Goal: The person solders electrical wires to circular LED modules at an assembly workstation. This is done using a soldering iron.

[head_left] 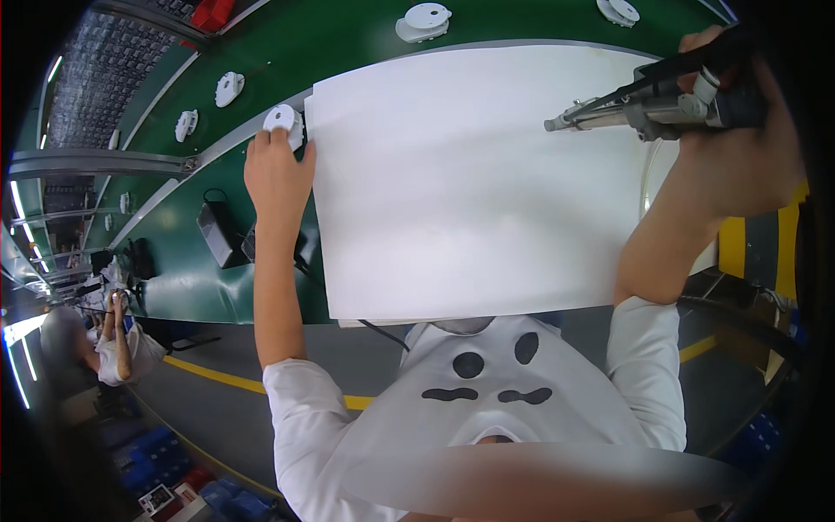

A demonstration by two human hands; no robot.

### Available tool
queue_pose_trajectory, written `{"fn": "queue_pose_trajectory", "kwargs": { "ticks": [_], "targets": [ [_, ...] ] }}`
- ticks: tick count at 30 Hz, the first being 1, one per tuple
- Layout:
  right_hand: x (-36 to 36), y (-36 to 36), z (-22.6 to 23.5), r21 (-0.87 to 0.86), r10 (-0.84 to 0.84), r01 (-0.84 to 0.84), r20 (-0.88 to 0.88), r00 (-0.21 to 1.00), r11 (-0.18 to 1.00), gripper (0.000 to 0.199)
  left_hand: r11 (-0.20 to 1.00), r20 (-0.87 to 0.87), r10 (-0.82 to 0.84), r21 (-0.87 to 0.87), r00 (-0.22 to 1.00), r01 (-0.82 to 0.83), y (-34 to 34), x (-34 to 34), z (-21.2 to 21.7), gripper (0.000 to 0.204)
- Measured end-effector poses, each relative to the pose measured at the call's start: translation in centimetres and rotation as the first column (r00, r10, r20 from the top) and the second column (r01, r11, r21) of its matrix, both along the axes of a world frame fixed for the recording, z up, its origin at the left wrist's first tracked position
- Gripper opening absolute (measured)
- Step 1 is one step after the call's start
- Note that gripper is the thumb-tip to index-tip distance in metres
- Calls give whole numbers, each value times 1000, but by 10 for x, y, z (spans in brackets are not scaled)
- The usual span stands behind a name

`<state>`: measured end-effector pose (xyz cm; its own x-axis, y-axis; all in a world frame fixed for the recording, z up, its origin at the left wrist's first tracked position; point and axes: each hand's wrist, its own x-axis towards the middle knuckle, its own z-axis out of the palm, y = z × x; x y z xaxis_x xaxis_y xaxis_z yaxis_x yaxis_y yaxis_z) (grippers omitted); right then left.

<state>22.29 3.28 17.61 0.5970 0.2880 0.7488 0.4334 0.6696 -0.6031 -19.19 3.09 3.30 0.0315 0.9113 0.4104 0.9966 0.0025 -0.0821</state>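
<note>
Head | L hand [277, 174] on white disc part [283, 120] | R hand [739, 148] grips screwdriver tool [661, 104]

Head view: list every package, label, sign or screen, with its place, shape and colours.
Small packages: lower left on the floor, flat boxes, red and white, beside blue bins.
Red box: top left past the green conveyor belt, only partly visible.
White sheet: middle of the workbench, large blank rectangle, no label.
No screens or signs can be made out.
</note>
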Motion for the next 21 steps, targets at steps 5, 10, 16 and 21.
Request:
{"fn": "queue_pose_trajectory", "kwargs": {
  "ticks": [5, 10, 16, 21],
  "targets": [
    [0, -9, -10, -47, -121, 132, 192, 974, 990, 23, 986, -158, -167, -29, 973, 165, 1, -40, -27, 19],
    [-8, -13, -15, -46, -256, 290, 352, 901, 956, 23, 969, -296, -244, -38, 924, 244, 14, -39, -19, 13],
    [-49, -18, 19, -66, 225, -222, 34, 974, 973, 20, 976, 885, -217, 185, 412, 117, -21, 45, -1, 21],
    [-51, -22, 32, -69, 381, -380, 0, 924, 922, 19, 957, 990, -82, 45, 118, 286, -24, 113, -25, 20]
  ]
}}
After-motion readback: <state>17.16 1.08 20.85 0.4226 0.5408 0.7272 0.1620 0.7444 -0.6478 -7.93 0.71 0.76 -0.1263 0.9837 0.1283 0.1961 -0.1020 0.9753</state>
